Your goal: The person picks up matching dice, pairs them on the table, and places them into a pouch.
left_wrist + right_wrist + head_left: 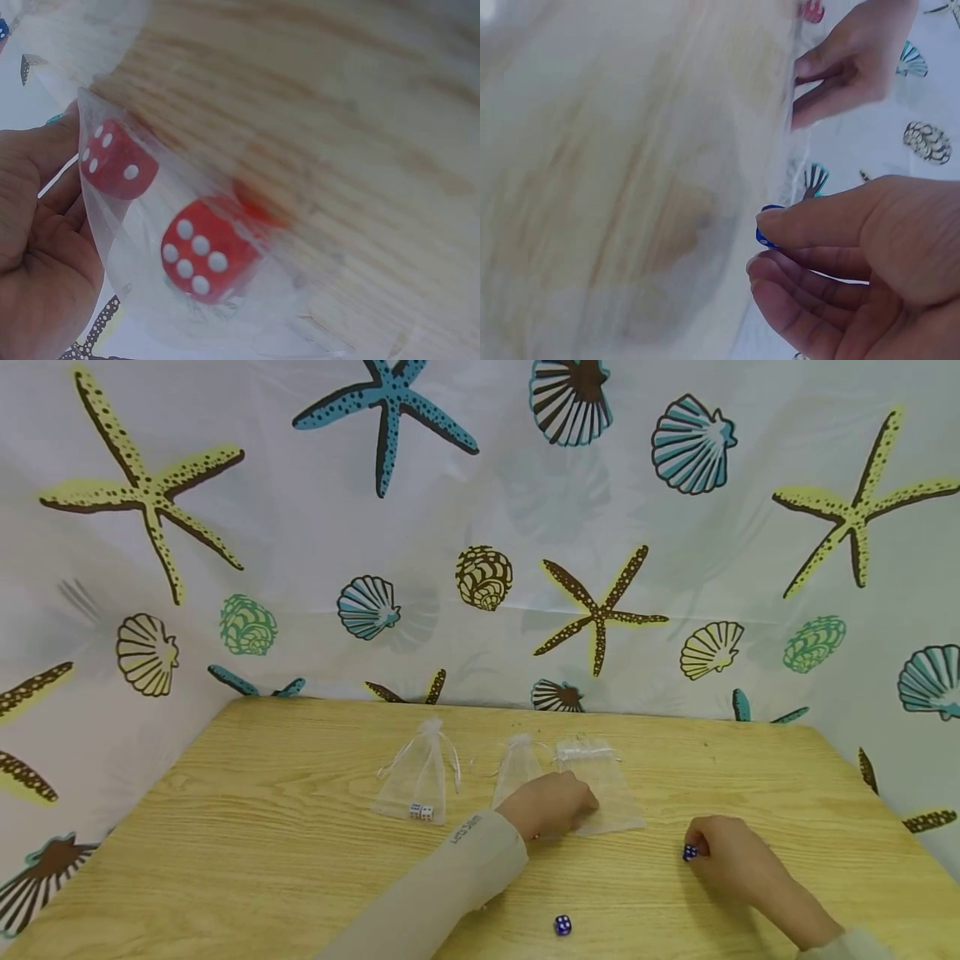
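Observation:
Between thumb and fingertips, my right hand point(731, 856) pinches a blue die point(690, 852) with white dots, just above the table on the right. My left hand point(551, 802) reaches over the middle sheer drawstring bag point(513, 772), and its fingertips touch the right-hand sheer bag point(611, 793); whether they grip the fabric is hidden. Close up in the left wrist view, the middle bag holds a red die point(120, 159) and another red die point(210, 251). A second blue die point(562, 925) lies on the table near the front, between my arms.
On the left lies another sheer drawstring bag point(412, 777) with two white dice point(422, 812) in it. The wooden table point(262, 860) ends at a white curtain point(450, 518) printed with starfish and shells.

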The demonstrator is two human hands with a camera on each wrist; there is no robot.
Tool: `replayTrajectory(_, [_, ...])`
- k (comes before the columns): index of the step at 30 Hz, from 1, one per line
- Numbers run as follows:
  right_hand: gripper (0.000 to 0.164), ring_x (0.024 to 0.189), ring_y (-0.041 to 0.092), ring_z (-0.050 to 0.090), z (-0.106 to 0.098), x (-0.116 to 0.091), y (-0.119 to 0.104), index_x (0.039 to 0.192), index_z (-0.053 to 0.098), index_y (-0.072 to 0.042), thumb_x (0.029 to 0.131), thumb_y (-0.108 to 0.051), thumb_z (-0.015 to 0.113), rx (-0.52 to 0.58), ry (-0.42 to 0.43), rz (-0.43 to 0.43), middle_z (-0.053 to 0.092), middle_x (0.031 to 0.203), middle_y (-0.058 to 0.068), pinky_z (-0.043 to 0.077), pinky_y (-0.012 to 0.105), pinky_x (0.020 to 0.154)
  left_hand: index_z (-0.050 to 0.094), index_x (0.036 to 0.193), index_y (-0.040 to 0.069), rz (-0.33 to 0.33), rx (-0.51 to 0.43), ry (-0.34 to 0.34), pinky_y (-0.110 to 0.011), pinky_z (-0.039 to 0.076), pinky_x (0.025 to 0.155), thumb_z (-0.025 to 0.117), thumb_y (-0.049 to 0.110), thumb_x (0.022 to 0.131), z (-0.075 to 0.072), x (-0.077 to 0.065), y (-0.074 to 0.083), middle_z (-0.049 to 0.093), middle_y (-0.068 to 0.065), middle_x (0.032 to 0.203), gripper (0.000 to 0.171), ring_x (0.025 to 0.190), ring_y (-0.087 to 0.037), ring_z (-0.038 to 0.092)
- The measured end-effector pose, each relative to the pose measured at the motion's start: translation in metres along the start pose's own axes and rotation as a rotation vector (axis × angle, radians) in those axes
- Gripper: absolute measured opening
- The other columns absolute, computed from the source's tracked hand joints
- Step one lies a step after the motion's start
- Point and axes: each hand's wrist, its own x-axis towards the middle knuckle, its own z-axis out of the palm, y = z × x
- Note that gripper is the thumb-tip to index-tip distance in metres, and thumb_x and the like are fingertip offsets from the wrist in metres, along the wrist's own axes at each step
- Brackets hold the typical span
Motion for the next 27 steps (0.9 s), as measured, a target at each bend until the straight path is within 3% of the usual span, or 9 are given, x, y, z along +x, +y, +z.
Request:
replayTrajectory(7, [0.011, 0.067, 0.013, 0.046, 0.004, -0.005, -0.038, 0.081, 0.065, -0.008, 0.079, 0.001, 0.071, -0.005, -0.022, -0.032, 0.053, 0.073, 0.0, 0.043, 0.028, 0.059, 0.053, 0.07, 0.014, -0.004, 0.001, 0.01, -0.02, 0.028, 0.053, 0.06, 0.0, 0.089, 0.001, 0.002, 0.0, 0.037, 0.004, 0.06, 0.025, 0.056, -0.009, 0.032])
replayTrajectory(14, [0.013, 0.066, 0.011, 0.045, 0.018, -0.013, -0.073, 0.079, 0.066, -0.01, 0.077, -0.001, 0.074, -0.011, -0.061, -0.099, 0.052, 0.072, -0.003, 0.041, 0.025, 0.058, 0.056, 0.072, 0.015, -0.016, 0.013, 0.022, -0.02, 0.029, 0.053, 0.062, -0.003, 0.086, 0.003, 0.002, 0.0, 0.038, 0.005, 0.062, 0.023, 0.057, -0.009, 0.034])
replayTrajectory(20, [0.01, 0.067, 0.009, 0.047, 0.027, -0.017, -0.087, 0.081, 0.066, -0.009, 0.079, 0.0, 0.07, 0.037, -0.139, -0.214, 0.056, 0.075, -0.005, 0.043, 0.026, 0.059, 0.066, 0.085, 0.016, -0.032, 0.013, 0.026, -0.021, 0.033, 0.057, 0.064, 0.001, 0.087, 0.002, 0.001, 0.001, 0.047, 0.006, 0.066, 0.015, 0.061, -0.009, 0.039])
replayTrajectory(27, [0.01, 0.065, 0.004, 0.044, 0.037, -0.017, -0.095, 0.083, 0.066, -0.007, 0.077, 0.002, 0.066, 0.074, -0.189, -0.306, 0.056, 0.077, -0.006, 0.04, 0.022, 0.058, 0.064, 0.083, 0.015, -0.031, 0.008, 0.024, -0.02, 0.032, 0.056, 0.064, 0.0, 0.086, 0.001, 0.0, 0.002, 0.044, 0.005, 0.066, 0.016, 0.061, -0.009, 0.039])
